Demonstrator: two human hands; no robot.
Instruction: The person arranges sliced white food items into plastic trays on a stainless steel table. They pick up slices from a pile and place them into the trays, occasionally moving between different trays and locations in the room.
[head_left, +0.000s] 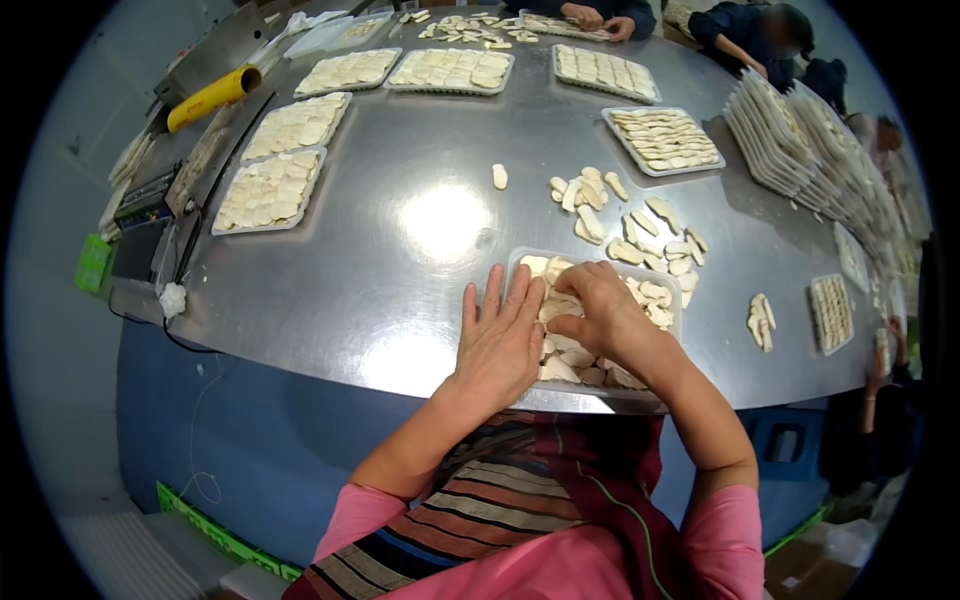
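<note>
A clear plastic tray (679, 319) of sliced mushrooms lies at the near edge of a steel table, before me. My left hand (501, 337) rests flat along the tray's left side, fingers apart and pointing away from me. Over the slices (574, 360) in the tray, my right hand (604, 311) is bent, thumb and fingertips pointing left; whether it grips a slice cannot be told. Loose mushroom slices (589, 191) are scattered just beyond the tray and to its right. A single slice (499, 176) lies apart, farther off.
Filled trays (270, 191) stand along the left and far side of the steel table (360, 202). Another tray (664, 140) and tall tray stacks (772, 142) are at right. A yellow tube (214, 97) lies far left. Other people work at the far and right sides.
</note>
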